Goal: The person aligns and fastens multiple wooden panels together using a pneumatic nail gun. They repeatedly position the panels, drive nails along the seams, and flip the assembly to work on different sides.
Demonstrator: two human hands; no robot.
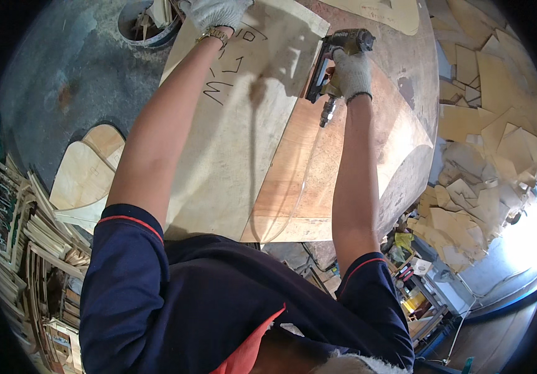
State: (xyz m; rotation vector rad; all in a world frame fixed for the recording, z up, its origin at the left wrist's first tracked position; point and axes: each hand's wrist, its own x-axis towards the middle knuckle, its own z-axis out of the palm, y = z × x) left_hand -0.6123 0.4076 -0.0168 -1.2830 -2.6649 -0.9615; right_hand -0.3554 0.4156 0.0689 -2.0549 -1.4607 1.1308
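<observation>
1. The right hand (352, 73), in a pale knit glove, is at 1 o'clock, its fingers wrapped around the handle of a pneumatic nail gun (329, 89).
2. The nail gun's dark magazine is turned toward 7 o'clock, beside the right edge of a pale plywood panel (218, 156); I cannot tell whether its nose touches the wood.
3. From the tool's metal coupler (327, 112), a thin translucent air hose (304, 187) runs down toward 6 o'clock.
4. The left hand (215, 12), gloved alike, lies at the panel's far end, between 11 and 12 o'clock. The picture's rim cuts it off, so I cannot tell whether it grips or only presses. A gold-coloured wristwatch (217, 35) sits just below the glove.
5. The pale panel, with black handwritten marks near its far end, slants from 12 o'clock toward 7 o'clock. Its right edge borders a reddish-brown plywood sheet (299, 162), which reaches toward 3 o'clock.
6. Both rest on a brown, curved-edged table (421, 81); a rounded-corner cream board (387, 14) lies on it at 1 o'clock.
7. Around it: a bucket (150, 43) of wood offcuts at 11 o'clock, curved plywood pieces (81, 168) at 9, stacked wooden strips (44, 243) between 8 and 9, and a heap of cut sheet scraps (493, 124) from 2 to 4.
</observation>
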